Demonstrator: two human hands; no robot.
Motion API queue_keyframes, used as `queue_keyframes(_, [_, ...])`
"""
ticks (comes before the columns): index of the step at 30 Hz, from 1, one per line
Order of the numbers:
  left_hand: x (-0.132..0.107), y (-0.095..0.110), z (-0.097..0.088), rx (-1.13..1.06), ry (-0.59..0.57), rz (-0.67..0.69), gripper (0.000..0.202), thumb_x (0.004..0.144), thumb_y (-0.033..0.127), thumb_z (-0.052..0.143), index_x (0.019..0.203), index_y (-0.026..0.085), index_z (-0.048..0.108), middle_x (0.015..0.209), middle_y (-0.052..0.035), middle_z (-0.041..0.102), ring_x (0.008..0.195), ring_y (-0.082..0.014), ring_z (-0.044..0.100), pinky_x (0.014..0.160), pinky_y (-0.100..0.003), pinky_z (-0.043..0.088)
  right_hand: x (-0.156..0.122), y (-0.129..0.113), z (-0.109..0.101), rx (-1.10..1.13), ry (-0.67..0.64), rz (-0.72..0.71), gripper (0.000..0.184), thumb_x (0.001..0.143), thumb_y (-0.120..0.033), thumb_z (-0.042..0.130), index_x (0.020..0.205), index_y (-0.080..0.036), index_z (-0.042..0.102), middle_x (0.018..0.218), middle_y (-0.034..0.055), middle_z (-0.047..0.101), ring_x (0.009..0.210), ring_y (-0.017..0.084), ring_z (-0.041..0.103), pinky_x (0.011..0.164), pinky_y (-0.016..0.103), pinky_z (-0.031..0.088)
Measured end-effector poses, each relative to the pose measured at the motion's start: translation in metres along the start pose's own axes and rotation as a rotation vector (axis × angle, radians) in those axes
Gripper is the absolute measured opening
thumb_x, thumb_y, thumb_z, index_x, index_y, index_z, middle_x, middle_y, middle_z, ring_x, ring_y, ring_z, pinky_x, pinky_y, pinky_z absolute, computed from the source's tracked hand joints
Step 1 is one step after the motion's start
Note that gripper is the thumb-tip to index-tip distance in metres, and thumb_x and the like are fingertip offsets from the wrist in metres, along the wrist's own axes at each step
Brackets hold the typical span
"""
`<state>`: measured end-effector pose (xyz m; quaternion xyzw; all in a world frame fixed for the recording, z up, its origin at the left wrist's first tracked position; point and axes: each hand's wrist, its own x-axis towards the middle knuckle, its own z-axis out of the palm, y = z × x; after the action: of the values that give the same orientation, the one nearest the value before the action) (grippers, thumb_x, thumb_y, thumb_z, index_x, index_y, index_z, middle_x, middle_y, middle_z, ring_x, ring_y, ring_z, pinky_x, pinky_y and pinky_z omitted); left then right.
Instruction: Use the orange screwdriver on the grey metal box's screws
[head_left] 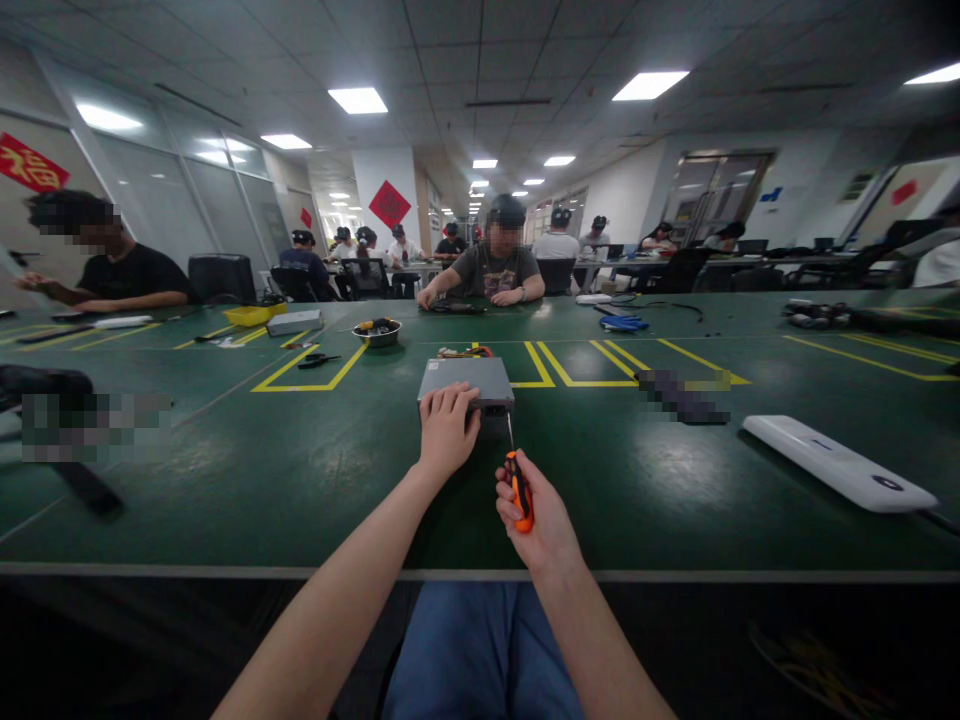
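A grey metal computer power supply unit rests on the green table in front of me, a bundle of coloured wires at its far side. My left hand grips its near left part, fingers over the top and the thumb at the near face. In my right hand is a screwdriver with an orange and black handle. Its thin shaft points up and away, with the tip at the near right corner of the unit, beside the power socket. Whether the tip sits in a screw, I cannot tell.
Left of the unit stand a metal bowl with a tool in it, a second grey box and a yellow tray. To the right lie a white power strip and blue gloves. A person sits opposite.
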<state>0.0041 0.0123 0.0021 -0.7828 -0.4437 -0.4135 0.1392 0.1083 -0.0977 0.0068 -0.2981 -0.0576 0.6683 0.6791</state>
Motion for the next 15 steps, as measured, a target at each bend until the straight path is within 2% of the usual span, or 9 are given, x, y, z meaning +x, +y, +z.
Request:
queue_keyframes(3, [0.0002, -0.0002, 0.0008, 0.003, -0.004, -0.005, 0.027, 0.084, 0.024, 0.049, 0.111, 0.024, 0.053, 0.122, -0.0049, 0.057, 0.116, -0.0211, 0.046, 0.102, -0.041, 0.026, -0.0003, 0.0007, 0.0004, -0.006, 0.014, -0.026, 0.018, 0.085, -0.011, 0.050, 0.067, -0.011, 0.053, 0.058, 0.0005, 0.053, 0.039, 0.003, 0.042, 0.028, 0.009, 0.028])
queue_keyframes(9, [-0.0002, 0.0003, 0.0010, 0.008, -0.005, -0.008, 0.027, 0.084, 0.024, 0.049, 0.111, 0.025, 0.053, 0.122, -0.0045, 0.056, 0.117, -0.0216, 0.046, 0.102, -0.041, 0.026, -0.0020, -0.0015, -0.0009, 0.006, -0.019, 0.062, 0.025, 0.091, -0.020, 0.042, 0.076, -0.009, 0.058, 0.059, 0.0016, 0.054, 0.040, 0.003, 0.045, 0.031, 0.009, 0.034])
queue_keyframes(15, [-0.0002, 0.0001, 0.0003, 0.003, -0.003, -0.007, 0.027, 0.084, 0.023, 0.049, 0.111, 0.025, 0.053, 0.122, -0.0042, 0.057, 0.117, -0.0206, 0.046, 0.103, -0.041, 0.026, 0.0007, 0.0018, -0.0028, -0.019, -0.005, -0.038, 0.013, 0.083, -0.014, 0.055, 0.069, -0.012, 0.054, 0.059, 0.0005, 0.054, 0.039, 0.003, 0.042, 0.028, 0.009, 0.028])
